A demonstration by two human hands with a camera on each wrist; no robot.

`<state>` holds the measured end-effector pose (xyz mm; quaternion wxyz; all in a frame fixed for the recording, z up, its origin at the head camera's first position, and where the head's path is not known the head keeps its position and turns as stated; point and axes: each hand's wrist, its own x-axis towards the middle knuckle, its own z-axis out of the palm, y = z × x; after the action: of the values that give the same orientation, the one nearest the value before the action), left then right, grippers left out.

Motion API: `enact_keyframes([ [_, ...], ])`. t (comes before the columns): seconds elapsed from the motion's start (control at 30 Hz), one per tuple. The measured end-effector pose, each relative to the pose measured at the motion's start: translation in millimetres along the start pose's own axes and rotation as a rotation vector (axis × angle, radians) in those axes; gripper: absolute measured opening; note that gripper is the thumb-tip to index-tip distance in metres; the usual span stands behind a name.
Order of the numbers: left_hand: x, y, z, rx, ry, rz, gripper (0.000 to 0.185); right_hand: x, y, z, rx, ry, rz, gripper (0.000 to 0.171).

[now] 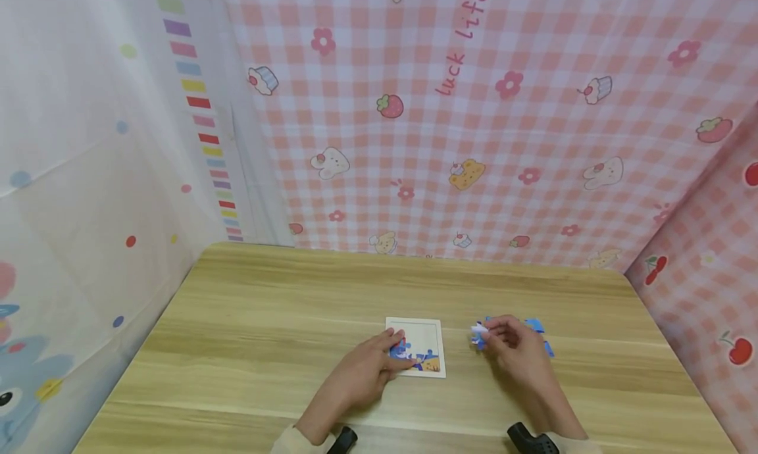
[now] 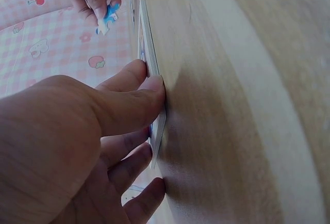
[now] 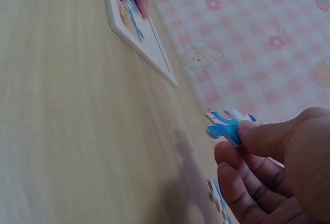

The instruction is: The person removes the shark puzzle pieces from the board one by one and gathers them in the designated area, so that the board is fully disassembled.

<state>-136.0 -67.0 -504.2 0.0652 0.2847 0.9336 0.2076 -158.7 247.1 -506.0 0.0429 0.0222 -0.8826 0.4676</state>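
While the left hand (image 1: 368, 368) rests flat, fingers straight, on the lower left corner of the white puzzle tray (image 1: 428, 332) at bottom centre of the head view, the right hand (image 1: 514, 346) pinches a blue-and-white puzzle piece (image 3: 225, 126) between thumb and fingertips, lifted off the wooden table (image 1: 266, 322). Loose blue pieces (image 1: 535, 326) lie just right of the tray, under that hand. A few pieces (image 1: 422, 359) sit in the tray's lower part.
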Motion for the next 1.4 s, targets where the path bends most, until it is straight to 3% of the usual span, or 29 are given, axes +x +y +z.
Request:
enact_keyframes([
  [0.67, -0.9, 3.0, -1.5, -0.036, -0.006, -0.016, 0.037, 1, 21, -43, -0.100, -0.058, 0.074, 0.016],
  [0.87, -0.9, 2.9, -2.1, -0.028, -0.004, -0.016, 0.037, 0, 26, -51, -0.211, -0.045, 0.042, 0.013],
  [1.13, -0.8, 2.3, -3.1, -0.026, -0.009, -0.011, 0.037, 0, 29, -53, -0.364, -0.004, 0.022, 0.008],
  [1.4, 1.2, -0.5, -1.1, -0.014, -0.015, 0.002, 0.038, 1, 33, -50, -0.407, 0.011, 0.012, 0.007],
])
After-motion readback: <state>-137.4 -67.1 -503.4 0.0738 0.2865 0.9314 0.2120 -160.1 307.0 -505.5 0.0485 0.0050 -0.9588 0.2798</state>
